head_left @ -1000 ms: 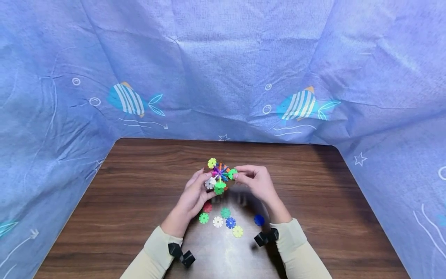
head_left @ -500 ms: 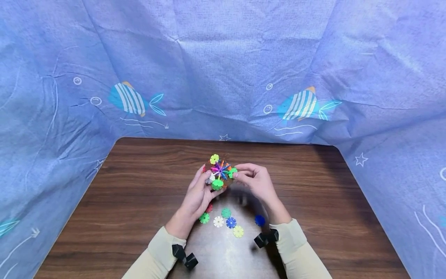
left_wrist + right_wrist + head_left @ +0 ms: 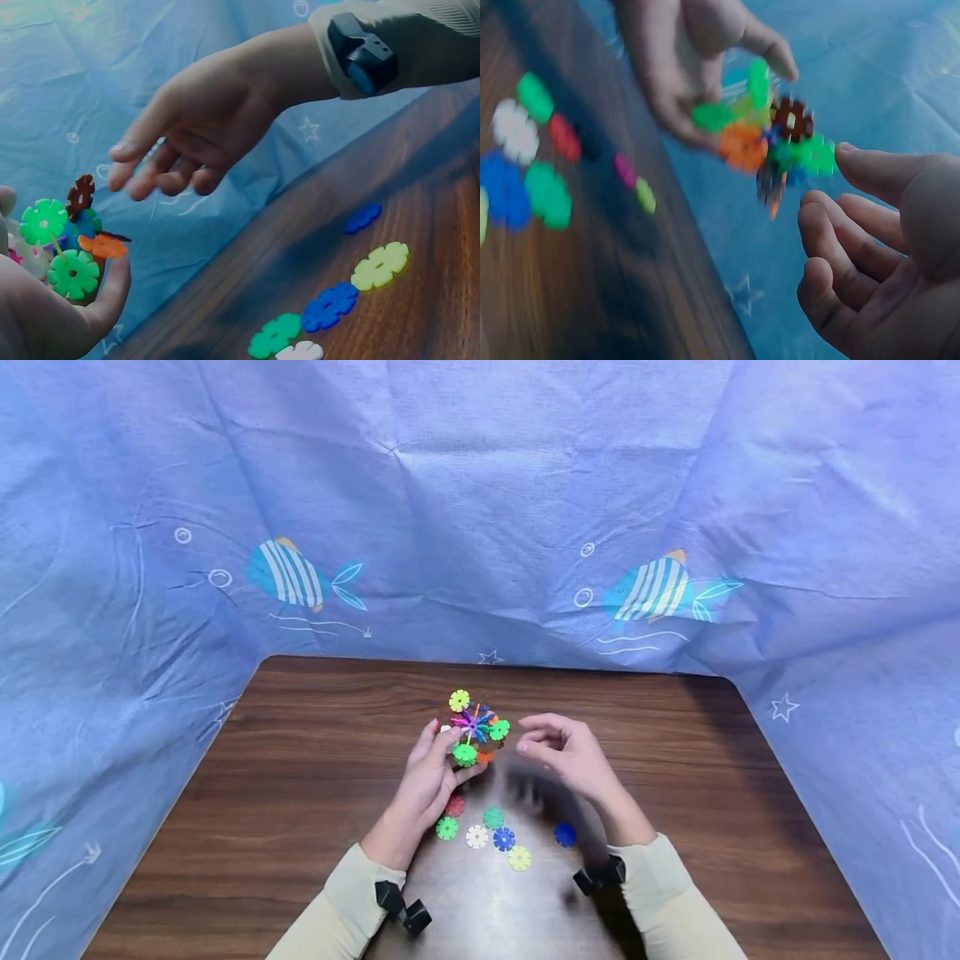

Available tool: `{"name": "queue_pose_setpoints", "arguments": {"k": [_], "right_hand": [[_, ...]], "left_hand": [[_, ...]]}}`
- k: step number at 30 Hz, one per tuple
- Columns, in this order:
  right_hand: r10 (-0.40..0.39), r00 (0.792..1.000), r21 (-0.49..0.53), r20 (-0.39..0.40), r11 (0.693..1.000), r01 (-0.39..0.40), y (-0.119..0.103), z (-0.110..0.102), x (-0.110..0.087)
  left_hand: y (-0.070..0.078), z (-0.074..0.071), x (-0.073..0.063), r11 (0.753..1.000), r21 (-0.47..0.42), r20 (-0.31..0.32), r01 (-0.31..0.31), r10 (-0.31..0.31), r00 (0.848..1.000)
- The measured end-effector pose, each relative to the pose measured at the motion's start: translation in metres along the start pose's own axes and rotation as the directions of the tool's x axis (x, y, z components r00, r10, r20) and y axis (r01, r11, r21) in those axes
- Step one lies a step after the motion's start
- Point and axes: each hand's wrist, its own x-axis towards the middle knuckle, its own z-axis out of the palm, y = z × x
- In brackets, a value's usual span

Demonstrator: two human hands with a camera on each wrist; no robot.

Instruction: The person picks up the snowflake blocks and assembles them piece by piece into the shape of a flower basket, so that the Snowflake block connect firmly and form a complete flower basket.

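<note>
My left hand [image 3: 423,781] holds up a cluster of interlocked snowflake discs [image 3: 472,725] above the table, thumb on the near side. Purple, blue, green, yellow, orange and white pieces show in it. A green disc [image 3: 498,730] sticks out on its right side, and a brown disc [image 3: 792,118] shows in the right wrist view. Just right of the cluster, my right hand [image 3: 577,758] hovers with loosely bent fingers and nothing between them. The left wrist view shows a gap between that right hand [image 3: 217,112] and the cluster. The left palm hides part of the cluster.
Loose discs lie on the brown table [image 3: 300,793] below the hands: red [image 3: 455,806], bright green [image 3: 447,828], white [image 3: 477,837], teal green [image 3: 493,817], blue [image 3: 503,838] and yellow [image 3: 519,858]. Another blue disc [image 3: 566,835] lies farther right. A fish-print curtain [image 3: 480,527] hangs behind.
My right hand has let go of the green disc on the cluster and drawn back to the right. The left hand has turned the cluster slightly and raised it a little.
</note>
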Motion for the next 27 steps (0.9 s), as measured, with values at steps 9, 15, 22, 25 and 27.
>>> {"name": "queue_pose_setpoints", "arguments": {"k": [9, 15, 22, 25, 27], "right_hand": [[0.003, 0.988, -0.371, 0.154, 0.927, 0.055, 0.024, -0.036, -0.024], [0.060, 0.939, -0.490, 0.338, 0.863, 0.121, 0.041, -0.050, -0.043], [0.042, 0.910, -0.513, 0.412, 0.836, 0.194, 0.056, -0.053, -0.053], [0.018, 0.911, -0.522, 0.413, 0.824, 0.220, 0.061, -0.051, -0.057], [0.008, 0.917, -0.532, 0.400, 0.816, 0.225, 0.063, -0.049, -0.059]], "left_hand": [[0.006, 0.000, -0.005, 1.000, -0.015, 0.004, 0.017, -0.017, 1.000], [0.008, -0.002, -0.004, 0.999, -0.026, 0.028, 0.027, -0.027, 0.999], [0.007, -0.004, -0.004, 0.999, -0.024, 0.055, 0.027, -0.026, 0.998], [0.007, -0.003, -0.004, 0.999, -0.025, 0.058, 0.025, -0.023, 0.998], [0.007, -0.002, -0.004, 0.999, -0.025, 0.057, 0.024, -0.022, 0.998]]}}
